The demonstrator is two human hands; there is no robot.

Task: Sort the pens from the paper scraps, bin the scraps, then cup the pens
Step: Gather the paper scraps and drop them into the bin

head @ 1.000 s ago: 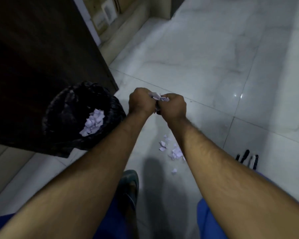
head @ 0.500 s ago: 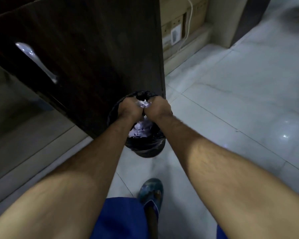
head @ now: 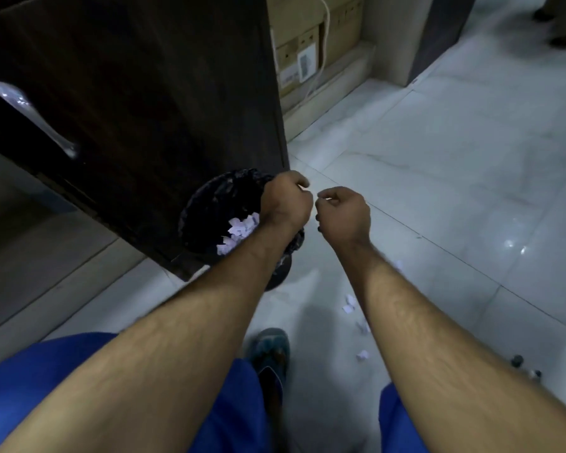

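Tiled floor. Bin holds scraps; more scraps lie near right. Left hand and right hand curled, apparently empty. Pens uncupped, near right edge.

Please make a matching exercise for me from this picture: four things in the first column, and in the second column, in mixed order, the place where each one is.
Things:
1. bin
2. loose paper scraps
3. cardboard boxes
4. shoe

Places:
A. on the floor tiles under the right forearm
B. against the far wall, past the dark cabinet
C. at the foot of the dark cabinet, under the left hand
D. between the two blue-clad legs

Pairs: 1-C, 2-A, 3-B, 4-D
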